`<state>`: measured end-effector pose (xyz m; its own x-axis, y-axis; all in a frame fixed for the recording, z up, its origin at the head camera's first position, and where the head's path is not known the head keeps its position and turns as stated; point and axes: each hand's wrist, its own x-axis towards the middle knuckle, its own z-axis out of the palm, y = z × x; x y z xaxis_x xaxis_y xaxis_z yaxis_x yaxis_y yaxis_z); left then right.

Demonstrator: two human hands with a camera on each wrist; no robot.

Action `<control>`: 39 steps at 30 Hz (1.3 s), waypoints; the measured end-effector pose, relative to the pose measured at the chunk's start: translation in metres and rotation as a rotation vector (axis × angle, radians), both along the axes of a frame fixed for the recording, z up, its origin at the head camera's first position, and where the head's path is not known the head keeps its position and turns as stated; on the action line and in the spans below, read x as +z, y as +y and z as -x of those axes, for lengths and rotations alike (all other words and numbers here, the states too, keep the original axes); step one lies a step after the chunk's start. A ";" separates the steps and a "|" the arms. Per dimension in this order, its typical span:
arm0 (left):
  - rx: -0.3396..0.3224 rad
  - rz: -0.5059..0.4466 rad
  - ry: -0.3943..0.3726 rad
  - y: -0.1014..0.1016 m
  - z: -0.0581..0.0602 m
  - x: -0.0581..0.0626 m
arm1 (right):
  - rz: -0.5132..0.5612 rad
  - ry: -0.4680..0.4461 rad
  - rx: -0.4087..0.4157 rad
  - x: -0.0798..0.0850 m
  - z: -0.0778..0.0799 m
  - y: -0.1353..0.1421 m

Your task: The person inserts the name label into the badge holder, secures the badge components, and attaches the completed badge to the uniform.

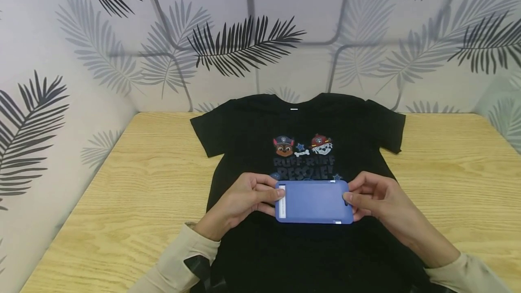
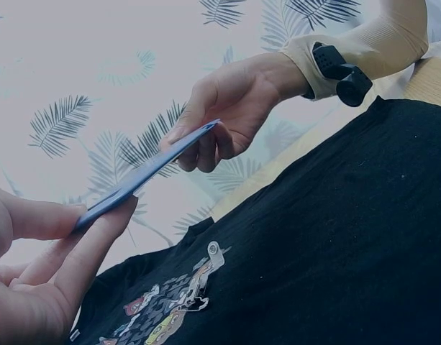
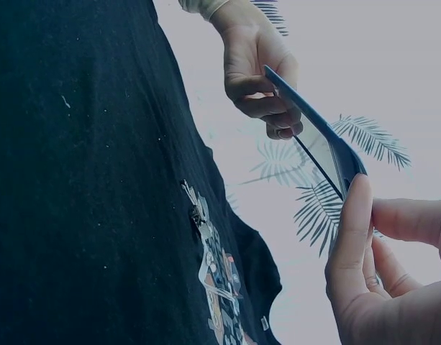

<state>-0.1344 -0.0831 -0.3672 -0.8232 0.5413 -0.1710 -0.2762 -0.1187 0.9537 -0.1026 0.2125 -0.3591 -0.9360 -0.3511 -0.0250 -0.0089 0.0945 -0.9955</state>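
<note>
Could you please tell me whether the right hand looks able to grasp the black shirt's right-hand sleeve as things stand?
Probably not without letting go first: the right hand pinches one end of the blue holder. Otherwise the way looks free, with nothing covering the sleeve.

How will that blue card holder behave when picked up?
The blue card holder is probably stiff: held at both ends, it shows no sag. It looks thin edge-on, so likely light. Looking smooth, it may be slippery.
</note>
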 end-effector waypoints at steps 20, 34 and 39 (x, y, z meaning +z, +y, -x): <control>-0.005 0.004 0.011 0.001 0.000 0.001 | -0.009 0.001 0.013 0.000 0.001 0.000; -0.004 0.010 0.012 0.001 -0.001 0.002 | -0.003 -0.006 0.020 -0.001 0.000 -0.001; -0.006 0.005 0.011 0.001 -0.001 0.002 | 0.003 -0.003 0.023 0.000 0.000 -0.001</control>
